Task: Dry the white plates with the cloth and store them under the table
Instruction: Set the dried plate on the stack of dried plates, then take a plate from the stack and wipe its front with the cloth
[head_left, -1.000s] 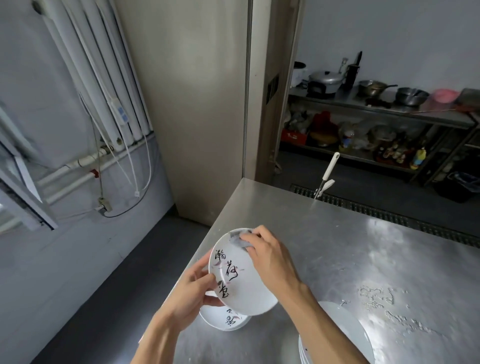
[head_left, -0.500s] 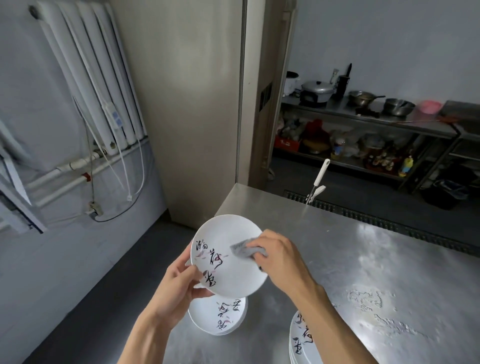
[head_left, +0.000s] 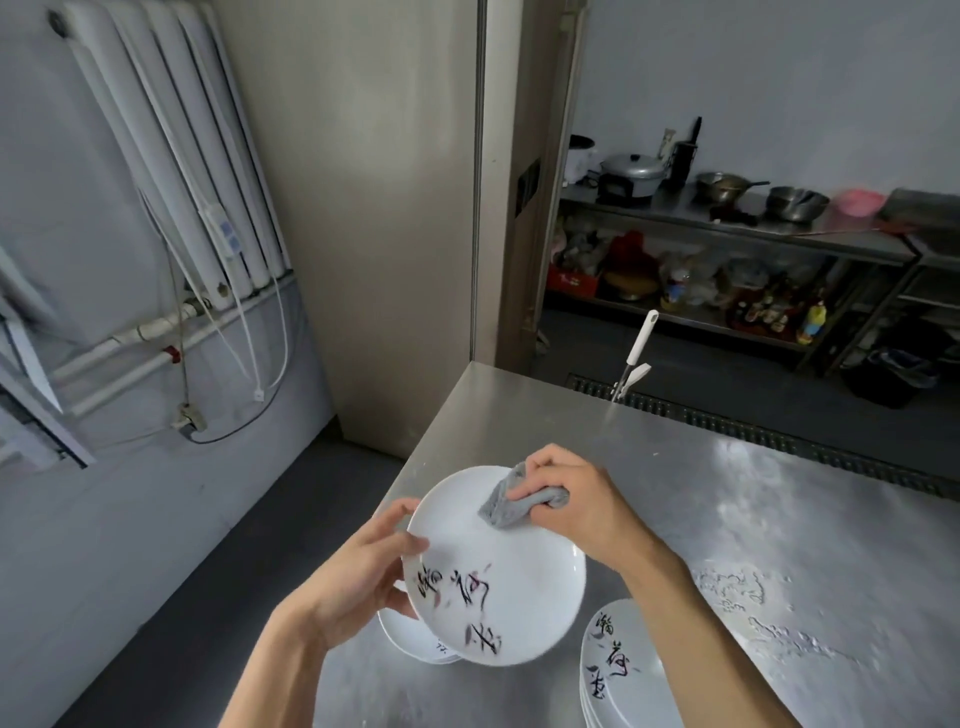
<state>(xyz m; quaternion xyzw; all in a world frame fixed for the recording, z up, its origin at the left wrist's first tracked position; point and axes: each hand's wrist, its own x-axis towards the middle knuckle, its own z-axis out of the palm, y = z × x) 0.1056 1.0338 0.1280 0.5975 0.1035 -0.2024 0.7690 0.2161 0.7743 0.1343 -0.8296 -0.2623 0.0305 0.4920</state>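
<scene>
The brushed stainless-steel tabletop (head_left: 737, 525) fills the right and lower part of my view, with patches of water drops on it towards the right. Above its near left corner I hold a round white plate with black brush characters (head_left: 498, 566), tilted towards me. The characters run across its lower half with reddish strokes among them, too smeared by motion for me to read. Half a second ago that writing sat at the plate's left side and the cloth was near its middle; now the writing is nearest me and the cloth is up at the far rim. A stack of matching white plates (head_left: 623, 675) stands at lower right, cut off by the picture's edge, with a column of three sharper characters I still cannot read with any certainty. Another low stack of white plates (head_left: 410, 642) lies mostly hidden under the held one. My left hand (head_left: 358, 577) grips the plate's left rim, thumb on its face, the other fingers (head_left: 395, 603) going behind it. My right hand (head_left: 582, 499) has its fingers (head_left: 540, 460) curled tight round a bunched grey cloth (head_left: 506, 506), pressing it on the plate. A small white-handled tool (head_left: 638, 345) stands at the tabletop's far edge.
</scene>
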